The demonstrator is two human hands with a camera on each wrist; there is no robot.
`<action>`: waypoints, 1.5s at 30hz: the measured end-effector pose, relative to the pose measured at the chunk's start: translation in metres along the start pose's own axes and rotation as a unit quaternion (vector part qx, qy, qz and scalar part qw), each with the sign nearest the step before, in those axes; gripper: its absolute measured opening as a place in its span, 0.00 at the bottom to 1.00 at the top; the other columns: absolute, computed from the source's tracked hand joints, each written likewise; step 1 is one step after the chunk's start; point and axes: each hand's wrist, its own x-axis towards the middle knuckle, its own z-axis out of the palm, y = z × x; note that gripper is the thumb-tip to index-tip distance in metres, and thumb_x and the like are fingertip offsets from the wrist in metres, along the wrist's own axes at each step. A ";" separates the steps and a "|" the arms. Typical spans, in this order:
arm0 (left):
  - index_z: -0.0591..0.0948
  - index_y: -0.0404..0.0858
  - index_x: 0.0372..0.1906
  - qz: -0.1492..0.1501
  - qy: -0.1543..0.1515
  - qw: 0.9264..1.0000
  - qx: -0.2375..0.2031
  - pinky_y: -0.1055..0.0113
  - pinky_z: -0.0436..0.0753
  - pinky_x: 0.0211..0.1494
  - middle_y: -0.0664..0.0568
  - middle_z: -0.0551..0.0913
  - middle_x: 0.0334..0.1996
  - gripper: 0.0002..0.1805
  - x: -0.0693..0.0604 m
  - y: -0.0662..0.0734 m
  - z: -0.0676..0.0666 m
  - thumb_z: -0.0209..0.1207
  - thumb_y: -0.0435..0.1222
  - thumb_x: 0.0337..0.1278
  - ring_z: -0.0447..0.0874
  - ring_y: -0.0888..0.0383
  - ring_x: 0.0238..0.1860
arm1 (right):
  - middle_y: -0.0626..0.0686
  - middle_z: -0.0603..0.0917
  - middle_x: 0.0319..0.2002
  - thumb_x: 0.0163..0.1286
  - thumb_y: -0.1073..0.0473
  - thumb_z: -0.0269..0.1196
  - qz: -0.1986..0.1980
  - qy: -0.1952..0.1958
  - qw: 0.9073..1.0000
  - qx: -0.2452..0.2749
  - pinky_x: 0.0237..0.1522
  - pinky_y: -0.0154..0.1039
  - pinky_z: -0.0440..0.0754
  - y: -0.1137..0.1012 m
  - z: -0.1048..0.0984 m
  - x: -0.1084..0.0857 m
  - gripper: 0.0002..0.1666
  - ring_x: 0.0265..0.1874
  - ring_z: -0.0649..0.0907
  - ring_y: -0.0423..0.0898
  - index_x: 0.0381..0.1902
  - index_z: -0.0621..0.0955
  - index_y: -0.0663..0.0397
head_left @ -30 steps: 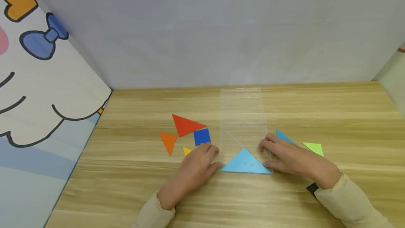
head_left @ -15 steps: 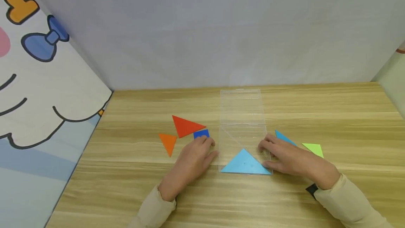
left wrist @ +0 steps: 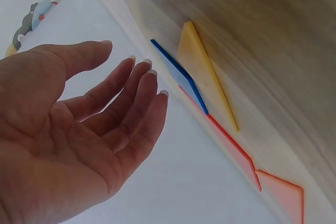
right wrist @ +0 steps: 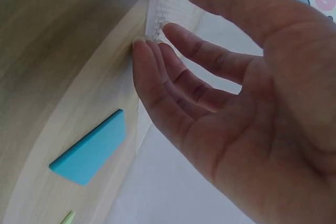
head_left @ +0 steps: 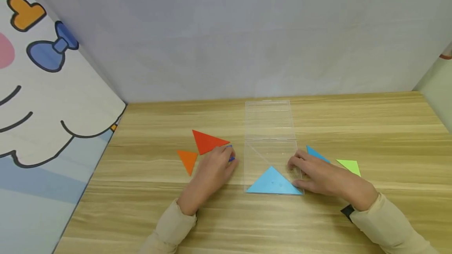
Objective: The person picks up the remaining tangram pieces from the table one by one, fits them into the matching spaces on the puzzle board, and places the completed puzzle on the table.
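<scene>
My left hand (head_left: 213, 173) hovers above the dark blue square tangram piece (head_left: 231, 159), its fingers loosely bent and hiding most of it. Nothing shows between them in the left wrist view, where a yellow piece (left wrist: 205, 80) lies near the blue one. A clear plastic case (head_left: 254, 160) lies opened flat, a large light blue triangle (head_left: 272, 183) set along its near side. My right hand (head_left: 319, 171) holds the case's right edge with curled fingers, thumb near the triangle's right corner.
Left of the case lie a red triangle (head_left: 208, 142) and an orange triangle (head_left: 187, 160). To the right are a blue piece (head_left: 316, 154), a light green piece (head_left: 350, 166) and a black piece (head_left: 347, 211) partly covered by the sleeve. A pale wall (head_left: 247, 50) stands behind the wooden table (head_left: 141, 207).
My left hand has moved from the case's left edge leftward and slightly up, over the blue square, covering the yellow piece in the head view. The right hand stays in place.
</scene>
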 end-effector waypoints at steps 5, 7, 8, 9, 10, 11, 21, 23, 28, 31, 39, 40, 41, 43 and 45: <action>0.78 0.38 0.29 -0.007 0.004 1.000 0.002 0.67 0.74 0.26 0.53 0.76 0.24 0.10 0.003 -0.003 0.002 0.68 0.31 0.63 0.73 0.56 0.26 | 0.47 0.73 0.43 0.68 0.60 0.71 0.001 -0.001 1.000 0.002 0.36 0.35 0.75 0.000 0.000 -0.001 0.16 0.33 0.70 0.37 0.48 0.78 0.55; 0.78 0.38 0.29 -0.011 0.008 1.000 0.001 0.65 0.75 0.27 0.51 0.77 0.25 0.10 0.004 -0.006 0.004 0.67 0.31 0.63 0.75 0.55 0.27 | 0.47 0.73 0.42 0.68 0.60 0.71 0.002 -0.001 1.000 0.003 0.36 0.35 0.75 0.000 0.000 -0.001 0.15 0.33 0.70 0.37 0.48 0.78 0.55; 0.78 0.38 0.29 -0.015 0.006 1.000 0.005 0.65 0.76 0.27 0.51 0.78 0.26 0.09 0.004 -0.007 0.004 0.67 0.32 0.63 0.76 0.54 0.27 | 0.47 0.73 0.42 0.68 0.60 0.71 0.003 -0.001 1.000 0.003 0.36 0.35 0.75 0.000 0.000 -0.001 0.15 0.33 0.71 0.38 0.48 0.78 0.55; 0.79 0.38 0.30 -0.019 0.003 1.000 0.009 0.64 0.77 0.28 0.51 0.79 0.26 0.09 0.005 -0.008 0.004 0.67 0.32 0.64 0.77 0.54 0.28 | 0.47 0.73 0.42 0.68 0.60 0.72 0.003 -0.001 1.000 0.004 0.36 0.35 0.75 0.000 0.001 -0.001 0.16 0.33 0.70 0.38 0.48 0.78 0.55; 0.79 0.38 0.31 -0.023 -0.001 1.000 0.013 0.63 0.78 0.28 0.50 0.79 0.27 0.08 0.005 -0.008 0.004 0.67 0.33 0.64 0.78 0.53 0.30 | 0.47 0.73 0.42 0.68 0.60 0.72 0.002 -0.001 1.000 0.005 0.36 0.35 0.74 0.000 0.001 0.000 0.16 0.33 0.70 0.38 0.48 0.78 0.55; 0.80 0.38 0.32 -0.026 -0.006 0.999 0.017 0.62 0.79 0.29 0.49 0.80 0.29 0.08 0.006 -0.009 0.003 0.67 0.34 0.65 0.79 0.52 0.31 | 0.47 0.73 0.42 0.68 0.60 0.72 0.001 0.000 1.000 0.005 0.36 0.35 0.74 0.000 0.001 0.000 0.16 0.33 0.70 0.38 0.48 0.78 0.55; 0.81 0.30 0.48 -0.043 -0.033 0.998 0.021 0.55 0.85 0.48 0.39 0.84 0.44 0.13 0.014 -0.018 -0.002 0.65 0.36 0.68 0.83 0.46 0.45 | 0.48 0.73 0.42 0.68 0.60 0.72 -0.001 0.001 1.000 0.006 0.36 0.36 0.74 0.001 0.001 0.002 0.16 0.32 0.69 0.37 0.48 0.78 0.55; 0.81 0.29 0.48 -0.039 -0.029 0.998 0.026 0.56 0.84 0.48 0.40 0.83 0.43 0.13 0.015 -0.020 -0.003 0.66 0.35 0.68 0.82 0.46 0.44 | 0.48 0.73 0.42 0.68 0.60 0.72 -0.002 0.002 1.000 0.007 0.35 0.35 0.74 0.002 0.001 0.002 0.16 0.32 0.69 0.37 0.48 0.78 0.55; 0.81 0.29 0.47 -0.030 -0.022 0.998 0.042 0.55 0.82 0.48 0.40 0.82 0.42 0.13 0.018 -0.024 -0.003 0.66 0.35 0.67 0.79 0.45 0.43 | 0.48 0.72 0.41 0.68 0.60 0.72 -0.004 0.006 1.000 0.004 0.34 0.34 0.73 0.002 0.001 0.002 0.16 0.31 0.68 0.36 0.48 0.78 0.55; 0.82 0.29 0.47 -0.032 -0.018 0.998 0.047 0.54 0.81 0.48 0.39 0.82 0.42 0.13 0.019 -0.026 -0.003 0.66 0.36 0.68 0.79 0.44 0.43 | 0.47 0.72 0.41 0.68 0.60 0.72 -0.002 0.008 1.000 0.003 0.34 0.34 0.73 0.001 0.001 0.001 0.15 0.31 0.68 0.35 0.48 0.78 0.54; 0.82 0.29 0.46 -0.036 0.001 0.999 0.036 0.52 0.79 0.47 0.39 0.82 0.40 0.12 0.021 -0.038 -0.001 0.67 0.35 0.66 0.76 0.43 0.41 | 0.46 0.72 0.40 0.68 0.60 0.72 -0.004 0.012 1.000 0.000 0.33 0.34 0.73 0.002 0.002 0.000 0.15 0.31 0.68 0.35 0.48 0.78 0.54; 0.82 0.29 0.46 -0.039 -0.001 0.999 0.037 0.52 0.79 0.48 0.39 0.81 0.41 0.12 0.020 -0.040 -0.002 0.67 0.34 0.66 0.76 0.43 0.42 | 0.46 0.72 0.40 0.68 0.60 0.72 -0.005 0.011 1.000 0.000 0.34 0.34 0.73 0.002 0.002 0.000 0.15 0.31 0.67 0.35 0.48 0.78 0.54; 0.82 0.29 0.47 -0.041 -0.002 0.998 0.038 0.52 0.78 0.48 0.38 0.81 0.41 0.12 0.020 -0.042 -0.002 0.66 0.34 0.67 0.76 0.42 0.42 | 0.46 0.72 0.40 0.68 0.60 0.72 -0.005 0.010 1.000 0.001 0.34 0.34 0.73 0.002 0.002 0.001 0.15 0.31 0.67 0.35 0.48 0.78 0.54; 0.82 0.29 0.47 -0.047 -0.005 0.998 0.040 0.51 0.78 0.49 0.38 0.80 0.41 0.11 0.019 -0.045 -0.003 0.66 0.33 0.67 0.75 0.42 0.42 | 0.47 0.72 0.41 0.68 0.59 0.71 -0.006 0.008 1.000 0.003 0.34 0.34 0.73 0.002 0.003 0.001 0.15 0.31 0.68 0.35 0.48 0.78 0.54; 0.82 0.29 0.47 -0.052 -0.008 0.998 0.043 0.51 0.78 0.49 0.38 0.80 0.41 0.11 0.018 -0.049 -0.004 0.65 0.33 0.68 0.75 0.42 0.42 | 0.47 0.72 0.41 0.69 0.59 0.71 -0.006 0.007 1.000 0.006 0.35 0.34 0.74 0.002 0.003 0.000 0.15 0.32 0.68 0.35 0.48 0.78 0.54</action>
